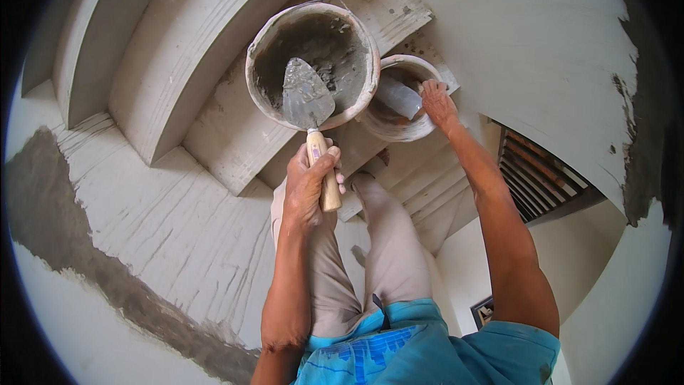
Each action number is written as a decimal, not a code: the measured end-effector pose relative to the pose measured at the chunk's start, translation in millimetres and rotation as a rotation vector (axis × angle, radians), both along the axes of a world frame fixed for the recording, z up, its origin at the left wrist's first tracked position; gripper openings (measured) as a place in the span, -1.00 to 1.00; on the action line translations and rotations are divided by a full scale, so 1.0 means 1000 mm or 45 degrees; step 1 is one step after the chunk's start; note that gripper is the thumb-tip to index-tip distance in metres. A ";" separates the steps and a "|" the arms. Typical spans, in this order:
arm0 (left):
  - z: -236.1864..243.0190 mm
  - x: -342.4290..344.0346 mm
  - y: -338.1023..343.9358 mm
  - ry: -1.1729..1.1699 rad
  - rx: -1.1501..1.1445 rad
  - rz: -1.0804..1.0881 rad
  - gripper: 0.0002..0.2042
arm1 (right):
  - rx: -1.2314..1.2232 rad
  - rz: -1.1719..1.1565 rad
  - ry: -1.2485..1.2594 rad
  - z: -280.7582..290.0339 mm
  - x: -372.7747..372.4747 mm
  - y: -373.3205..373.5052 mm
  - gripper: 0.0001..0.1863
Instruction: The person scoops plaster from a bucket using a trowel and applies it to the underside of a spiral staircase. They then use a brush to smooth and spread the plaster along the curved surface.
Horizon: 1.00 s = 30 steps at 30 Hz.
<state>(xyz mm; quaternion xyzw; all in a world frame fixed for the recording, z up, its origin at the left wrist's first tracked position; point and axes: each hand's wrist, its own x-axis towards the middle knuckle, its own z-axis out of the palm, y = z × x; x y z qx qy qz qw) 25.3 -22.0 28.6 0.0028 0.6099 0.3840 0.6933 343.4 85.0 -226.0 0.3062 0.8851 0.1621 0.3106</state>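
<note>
My left hand point(308, 182) grips the wooden handle of a pointed trowel point(306, 93), its mortar-smeared blade over a large pale bucket point(370, 57) of wet grey mortar point(340, 53). Just right of that sits a smaller pale bucket point(399, 132) with a light, flat-looking object point(399, 96) inside. My right hand point(438, 105) is at that bucket's right side, fingers curled at the end of this object; what exactly they hold is unclear.
Grey concrete steps point(196, 7) curve around the buckets. The left wall point(142, 228) has a dark band of fresh mortar; the right wall point(541, 43) has dark patches at its edge. A dark slatted opening point(531, 175) lies at lower right, beyond my legs point(388, 242).
</note>
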 end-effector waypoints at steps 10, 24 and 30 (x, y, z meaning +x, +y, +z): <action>0.001 0.000 0.006 -0.013 0.026 0.010 -0.66 | -0.015 -0.336 0.071 -0.028 -0.008 -0.014 -0.87; -0.015 -0.006 0.014 0.011 0.108 0.016 -0.62 | -0.265 -1.404 1.053 0.138 0.021 -0.060 -0.71; -0.026 -0.008 0.016 -0.043 0.151 -0.022 -0.67 | -0.340 -1.052 1.696 0.230 -0.039 -0.064 -0.55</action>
